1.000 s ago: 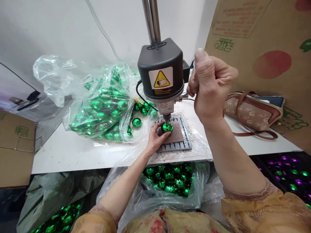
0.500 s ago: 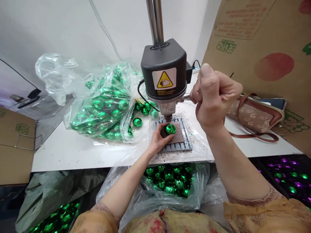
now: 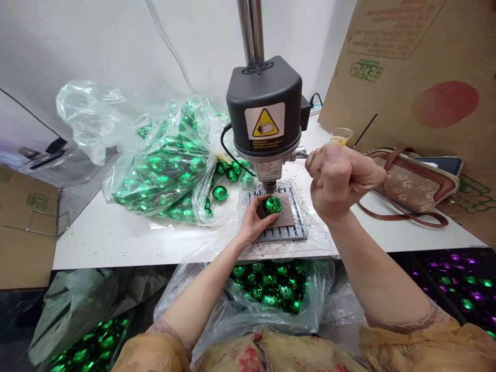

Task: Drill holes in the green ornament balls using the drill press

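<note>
My left hand [image 3: 256, 221] is closed around a shiny green faceted bauble [image 3: 274, 204], thumb in front and fingers behind. The bauble rests on a square board [image 3: 287, 216] over the slotted metal base [image 3: 301, 227], directly under the chuck of a black bench drill press [image 3: 264, 106]. Whether the bit touches it is too small to tell. My right hand [image 3: 337, 178] makes a fist at the drill press's side, around its feed lever [image 3: 300, 153]; most of the lever is hidden by the fingers.
A clear bag of green baubles [image 3: 163, 170] lies left on the white table [image 3: 96, 243], with a loose bauble [image 3: 220, 193] beside it. Below the edge hangs an open bag of baubles [image 3: 271, 287]. A brown handbag [image 3: 418, 181] and a cardboard box [image 3: 399, 77] are at right.
My right fist has come down, and a small clear cup shows behind it. My left hand keeps the bauble in the same place under the chuck. The view has shifted slightly.
</note>
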A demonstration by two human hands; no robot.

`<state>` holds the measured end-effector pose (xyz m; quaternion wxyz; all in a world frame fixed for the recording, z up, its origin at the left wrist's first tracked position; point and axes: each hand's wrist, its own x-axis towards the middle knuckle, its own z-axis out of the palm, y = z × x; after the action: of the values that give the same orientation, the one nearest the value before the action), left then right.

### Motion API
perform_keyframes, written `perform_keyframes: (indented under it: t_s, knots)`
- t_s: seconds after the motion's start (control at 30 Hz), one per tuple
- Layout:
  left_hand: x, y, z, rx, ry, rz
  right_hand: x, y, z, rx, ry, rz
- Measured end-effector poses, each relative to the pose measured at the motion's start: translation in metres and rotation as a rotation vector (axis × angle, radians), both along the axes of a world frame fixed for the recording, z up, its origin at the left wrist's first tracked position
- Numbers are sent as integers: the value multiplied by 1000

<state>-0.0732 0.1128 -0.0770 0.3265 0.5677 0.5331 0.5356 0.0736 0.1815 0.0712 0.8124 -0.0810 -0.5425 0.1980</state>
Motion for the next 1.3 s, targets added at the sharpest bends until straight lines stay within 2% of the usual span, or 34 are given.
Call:
perform_keyframes:
  t_s: [0.23, 0.43, 0.67, 1.03, 1.13, 1.3]
  knots:
    - [0, 0, 0, -1, -10, -8, 1, 1, -5, -28, -40, -46]
    - [-1, 1, -2, -8, -8, -8, 1, 6, -13, 143, 5, 19]
    - [1, 0, 1, -3, -13, 2, 2, 5, -17, 160, -8, 23]
    - [0, 0, -2, -1, -19, -1, 4, 5, -30, 286, -41, 53]
    - [0, 1, -3, 1, -17, 3, 2, 0, -16, 199, -11, 19]
    - [2, 1, -2, 23, -17, 66, -1, 0, 32, -89, -43, 50]
